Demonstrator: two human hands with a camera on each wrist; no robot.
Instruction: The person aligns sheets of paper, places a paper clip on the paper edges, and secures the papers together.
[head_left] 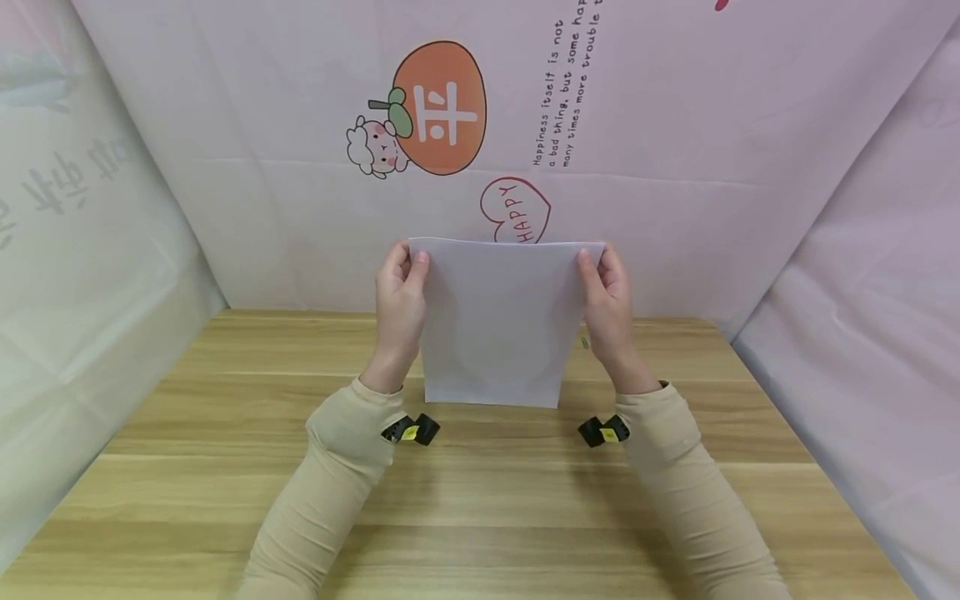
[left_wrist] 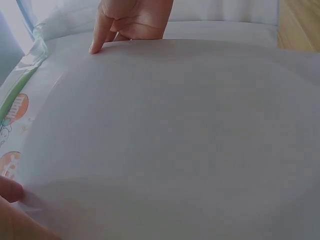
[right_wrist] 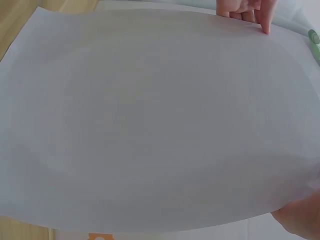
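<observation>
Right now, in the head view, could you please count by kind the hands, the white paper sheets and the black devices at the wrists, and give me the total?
Left hand and right hand: 2
White paper sheet: 1
Black wrist devices: 2
Total: 5

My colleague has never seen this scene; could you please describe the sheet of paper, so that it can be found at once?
Start from the wooden table before the printed backdrop. In the head view's middle, the left grip and right grip hold the paper by its upper corners. Unlike the backdrop, its pale visible face is blank.
</observation>
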